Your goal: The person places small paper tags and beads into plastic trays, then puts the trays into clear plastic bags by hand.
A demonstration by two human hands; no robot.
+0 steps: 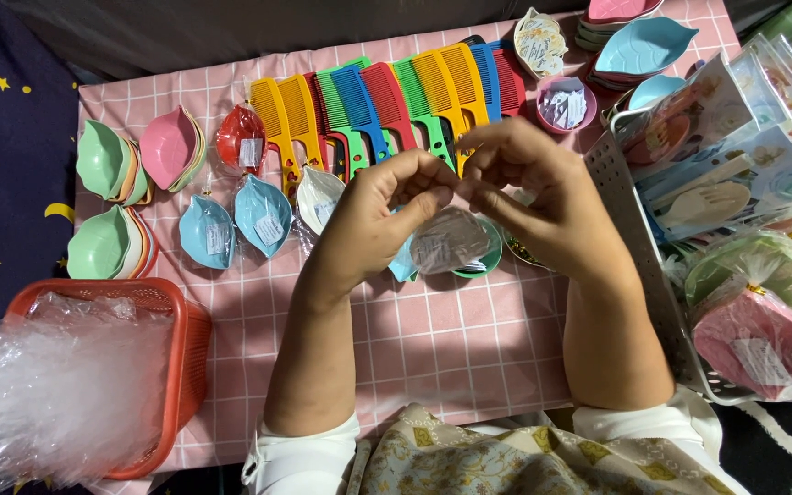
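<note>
A person's left hand (373, 206) and right hand (529, 188) meet above a pink checked surface (433, 339), both closed in a pinching grip on the top of a clear plastic bag (448, 240) that holds a small dish with a paper label. The bagged dish hangs just below the fingertips, over the middle of the surface, with a green dish (486, 261) and a light blue piece partly hidden behind it. Beyond the hands, a row of plastic combs (387, 105) in yellow, green, blue and red lies side by side, handles toward the person. To the left of the combs sit a bagged red leaf-shaped dish (242, 139), 2 bagged light blue ones (236, 225) and a bagged white one (320, 197). Further left, 3 stacks of unbagged leaf-shaped dishes (130, 197) stand in green, pink and other pale colours. At the lower left, a red plastic basket (176, 367) holds a heap of clear plastic bags (57, 394). On the right, a white basket (634, 247) is packed with boxed cutlery sets and bagged round bowls in pink and green. At the far edge, a small pink bowl (567, 103) holds paper labels, beside a cream leaf-shaped dish and a stack topped by a light blue one (643, 44). White sleeves and a patterned garment show at the bottom edge.
</note>
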